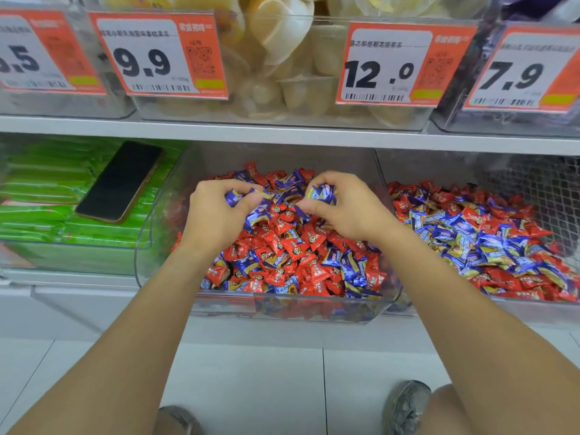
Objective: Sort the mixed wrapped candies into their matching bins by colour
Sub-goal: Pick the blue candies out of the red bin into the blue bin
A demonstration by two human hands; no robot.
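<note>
Blue candies [323, 193] are pinched in curled fingers of the right hand [342, 204] and the left hand [219, 211], above the middle bin [163, 215]. Overfilled fists could spill blues back among the reds [295, 243]. The right bin [381, 171] is mixed too.

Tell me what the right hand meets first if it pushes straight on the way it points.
Probably the left hand: the right hand, gripping blue candies, points left across the bin. Mixed candies lie between; depth is unclear.
</note>
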